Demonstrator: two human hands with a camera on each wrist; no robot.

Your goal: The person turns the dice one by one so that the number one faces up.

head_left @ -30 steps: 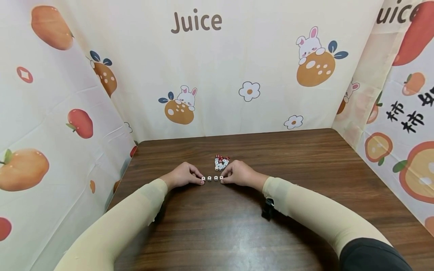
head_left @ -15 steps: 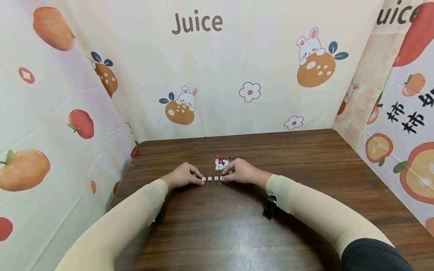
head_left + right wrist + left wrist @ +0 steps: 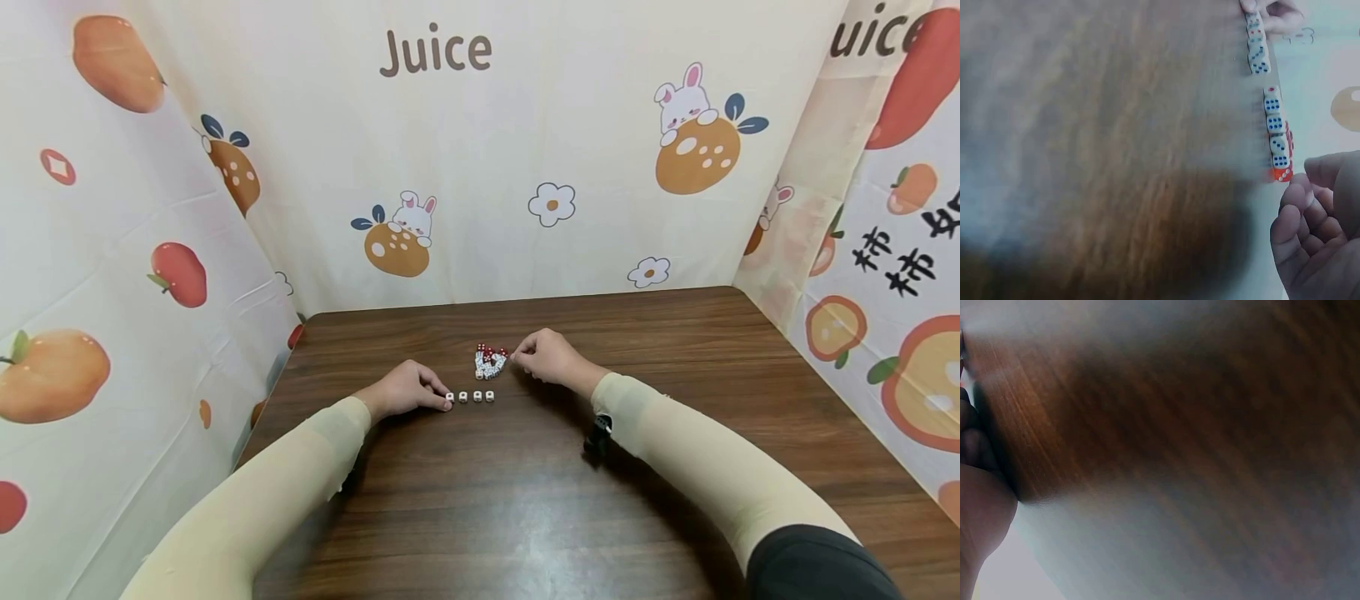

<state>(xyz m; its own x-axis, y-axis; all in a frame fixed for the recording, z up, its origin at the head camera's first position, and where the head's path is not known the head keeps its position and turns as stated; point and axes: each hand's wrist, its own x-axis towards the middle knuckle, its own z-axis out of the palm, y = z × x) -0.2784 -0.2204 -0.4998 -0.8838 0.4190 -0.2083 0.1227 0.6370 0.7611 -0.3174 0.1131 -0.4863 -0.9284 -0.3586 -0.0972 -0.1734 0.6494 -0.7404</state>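
A short row of several white dice (image 3: 477,397) lies spaced out on the brown table. My left hand (image 3: 401,388) pinches the leftmost die (image 3: 450,397) between thumb and index finger. Behind the row sits a cluster of white dice (image 3: 491,367) with red dice (image 3: 487,351) mixed in at its back. My right hand (image 3: 553,358) is at the right side of that cluster, fingertips close to a red die (image 3: 1283,175). In the right wrist view its fingers are bent, with no die visible between them. The left wrist view shows only part of the left hand (image 3: 982,506).
The wooden table (image 3: 480,500) stretches out in front of and to both sides of the dice. A printed fabric backdrop (image 3: 480,150) surrounds it at the back and sides. Black devices are strapped under the wrists, the right one (image 3: 597,437) showing plainly.
My right hand has let go of the rightmost die in the row and moved back and slightly right to the cluster. My left hand has stayed at the leftmost die.
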